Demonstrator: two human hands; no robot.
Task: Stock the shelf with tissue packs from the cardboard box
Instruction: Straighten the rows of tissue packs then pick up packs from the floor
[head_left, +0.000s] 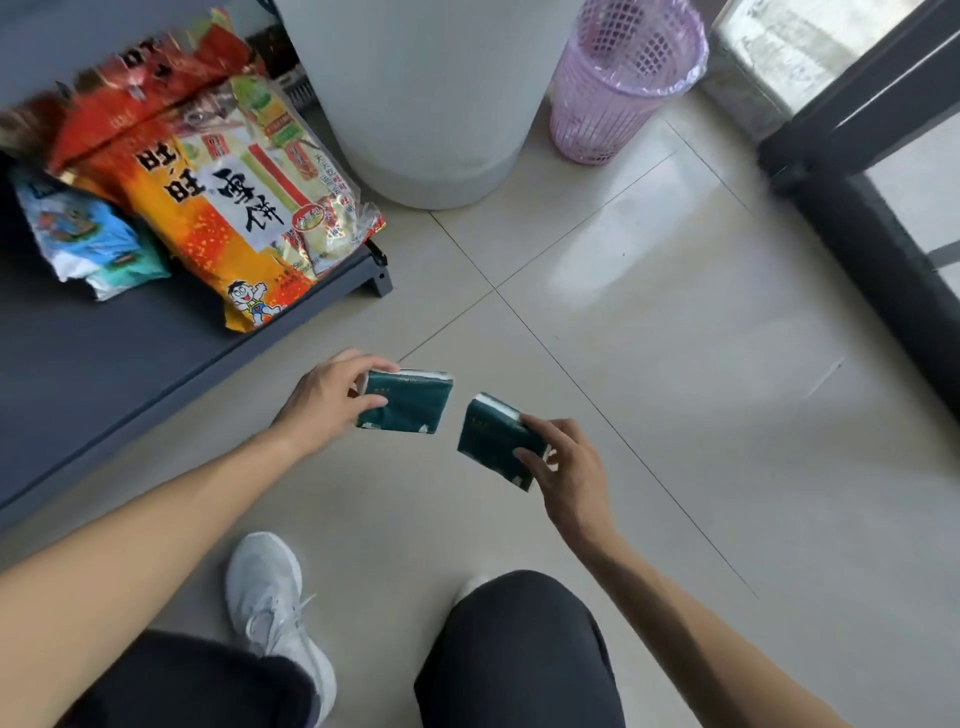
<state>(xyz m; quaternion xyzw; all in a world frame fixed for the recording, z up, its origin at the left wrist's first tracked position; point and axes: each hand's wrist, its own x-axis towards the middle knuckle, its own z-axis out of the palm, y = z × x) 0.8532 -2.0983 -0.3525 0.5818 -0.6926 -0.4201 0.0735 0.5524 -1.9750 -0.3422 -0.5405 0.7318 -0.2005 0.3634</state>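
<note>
**A:** Tiled floor under us, dark shelf off to our left with snack bags at the back. Cardboard box isn't in view.

**B:** Yep, we're mid-carry. Left hand pinches 1 tissue pack, right hand grips another pack, both above the floor. Next we'd swing left and set them on the bare front of the shelf.

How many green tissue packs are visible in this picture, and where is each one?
2. One tissue pack is held in the left hand, over the floor near the shelf. The other pack is in the right hand. The cardboard box is out of view, so more may exist.
</note>
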